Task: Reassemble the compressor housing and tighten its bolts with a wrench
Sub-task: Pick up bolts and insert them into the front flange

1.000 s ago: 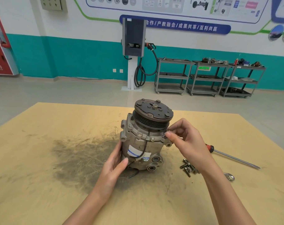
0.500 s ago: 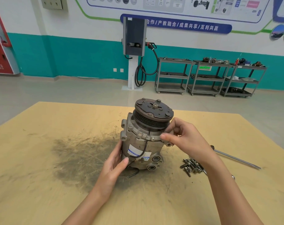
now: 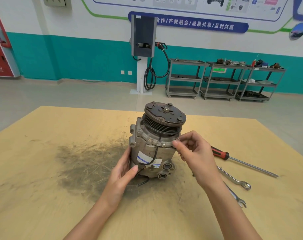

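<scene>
Both our hands are on the compressor [image 3: 156, 144], which stands upright on its rear end near the middle of the worktop [image 3: 43, 170], pulley face up, just beside a dark greasy smear. Our left hand [image 3: 123, 172] cups the lower left side of the housing, fingers relaxed against the metal and thumb lying across the label, steadying it. Our right hand [image 3: 192, 151] is at the flange on the right, thumb and forefinger curled and pinched together at a bolt position; a small ring-shaped glint shows at the fingertips, but we cannot tell whether it is a bolt head or a washer.

Compared with a second ago, the right hand has dropped slightly and rolled its wrist, so we judge we are twisting a bolt in by finger. That shift also uncovers the two wrenches [image 3: 234, 181] lying towards the right edge, beside the red-handled screwdriver [image 3: 242, 163], while the loose bolts seen earlier near the compressor's base are now hidden behind our forearm.

Several bolt heads already sit around the flange. We judge the housing is closed and the bolts are being started by hand. Wrench tightening is not yet begun, and both wrenches lie untouched.
</scene>
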A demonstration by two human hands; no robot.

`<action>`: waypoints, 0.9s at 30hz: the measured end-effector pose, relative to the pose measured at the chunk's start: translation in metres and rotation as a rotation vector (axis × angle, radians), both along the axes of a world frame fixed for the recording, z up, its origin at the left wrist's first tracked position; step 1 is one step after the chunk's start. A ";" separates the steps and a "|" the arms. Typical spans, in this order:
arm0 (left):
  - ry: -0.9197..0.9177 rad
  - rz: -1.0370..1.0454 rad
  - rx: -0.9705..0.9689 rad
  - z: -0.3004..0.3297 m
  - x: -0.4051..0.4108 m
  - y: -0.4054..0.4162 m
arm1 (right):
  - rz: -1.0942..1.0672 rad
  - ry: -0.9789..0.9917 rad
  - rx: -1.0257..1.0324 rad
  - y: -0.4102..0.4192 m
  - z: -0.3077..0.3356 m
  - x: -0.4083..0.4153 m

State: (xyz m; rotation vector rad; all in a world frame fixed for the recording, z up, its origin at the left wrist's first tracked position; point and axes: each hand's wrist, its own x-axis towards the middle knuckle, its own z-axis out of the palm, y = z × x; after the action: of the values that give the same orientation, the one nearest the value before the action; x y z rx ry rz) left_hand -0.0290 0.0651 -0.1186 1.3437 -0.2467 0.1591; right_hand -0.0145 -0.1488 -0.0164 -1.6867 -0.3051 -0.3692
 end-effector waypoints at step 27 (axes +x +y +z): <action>-0.007 -0.003 0.068 0.001 0.003 0.001 | -0.081 0.012 0.228 0.017 -0.010 -0.002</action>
State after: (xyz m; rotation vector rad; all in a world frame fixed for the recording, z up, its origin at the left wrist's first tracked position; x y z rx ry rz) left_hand -0.0255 0.0659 -0.1181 1.4101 -0.2619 0.1535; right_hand -0.0164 -0.1316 -0.0267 -1.4789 -0.1789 -0.4369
